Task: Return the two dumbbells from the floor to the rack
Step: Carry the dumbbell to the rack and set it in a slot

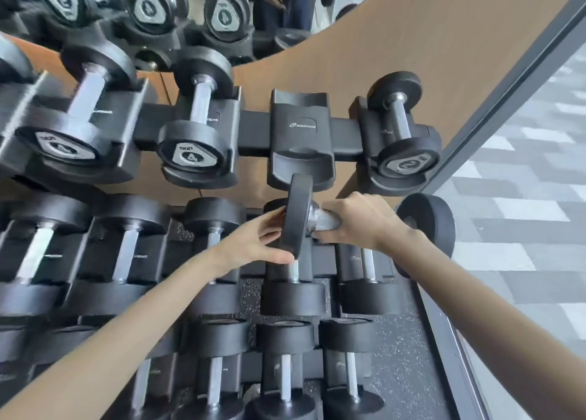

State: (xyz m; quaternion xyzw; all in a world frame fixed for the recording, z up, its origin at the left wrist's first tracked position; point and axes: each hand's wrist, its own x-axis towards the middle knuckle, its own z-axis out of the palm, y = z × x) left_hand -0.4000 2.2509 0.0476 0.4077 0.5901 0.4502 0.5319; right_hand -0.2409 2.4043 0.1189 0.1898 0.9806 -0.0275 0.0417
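A small black dumbbell with a knurled steel handle hangs sideways in the air, just below the rack's top tier. My right hand is wrapped around its handle. My left hand rests with spread fingers against the outer face of its left head. Directly above it is an empty black cradle on the top tier. To the right of that cradle sits a dumbbell marked 2 in its own cradle.
The black rack holds dumbbells on three tiers, with two marked 4 on top. A wooden wall and a mirror stand behind. A dark frame and grey patterned carpet lie to the right.
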